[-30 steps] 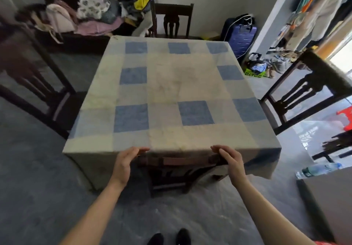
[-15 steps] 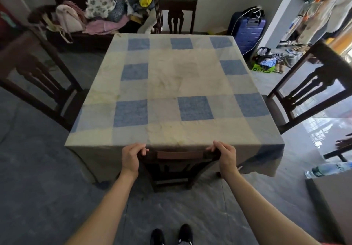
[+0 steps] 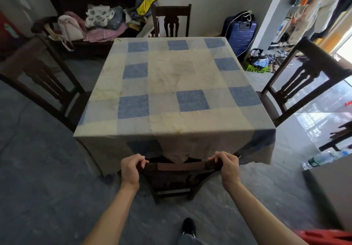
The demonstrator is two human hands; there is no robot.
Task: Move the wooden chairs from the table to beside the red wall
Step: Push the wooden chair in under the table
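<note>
A dark wooden chair (image 3: 179,176) stands at the near side of the table (image 3: 171,85), its seat partly under the hanging blue-and-cream checked cloth. My left hand (image 3: 131,168) grips the left end of its top rail. My right hand (image 3: 226,165) grips the right end. Three more dark wooden chairs stand around the table: one on the left (image 3: 40,77), one at the far side (image 3: 171,20), one on the right (image 3: 302,77). A strip of red surface (image 3: 7,33) shows at the far left edge.
A dark sofa (image 3: 91,22) piled with clothes and bags lines the back wall. A blue suitcase (image 3: 240,33) stands at the back right beside scattered shoes. A plastic bottle (image 3: 323,158) lies on the floor at right, near a grey board (image 3: 333,187). My shoe (image 3: 188,226) is below the chair.
The chair has come back out from under the tablecloth toward me, both hands still on its top rail. The view has pulled away from the table.
</note>
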